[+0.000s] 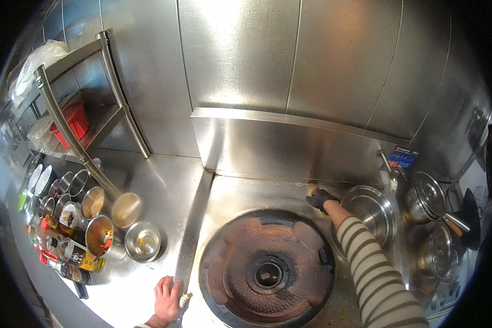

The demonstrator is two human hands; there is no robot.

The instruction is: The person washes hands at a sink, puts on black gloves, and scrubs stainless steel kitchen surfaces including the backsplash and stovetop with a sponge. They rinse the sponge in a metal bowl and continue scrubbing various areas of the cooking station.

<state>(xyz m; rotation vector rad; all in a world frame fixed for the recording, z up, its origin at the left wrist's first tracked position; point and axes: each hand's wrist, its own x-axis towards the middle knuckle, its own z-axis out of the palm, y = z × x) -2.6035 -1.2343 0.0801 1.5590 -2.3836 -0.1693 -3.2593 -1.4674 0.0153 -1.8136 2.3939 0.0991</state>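
Note:
My left hand, bare, rests palm down on the steel counter beside the raised metal strip. Its fingers hold nothing. In a dark glove, my right hand reaches to the back of the stove top. It presses a tan cleaning pad or cloth, mostly hidden by the glove, to the steel surface near the backsplash. Before me is the round wok burner, with a dark rim, a rust-brown bowl and a central opening. No wok sits on it.
Right of the burner stand a wide steel pot or basin, a faucet and lidded pots. Seasoning bowls, containers and bottles crowd the left counter. Above them, a steel rack holds a red basket.

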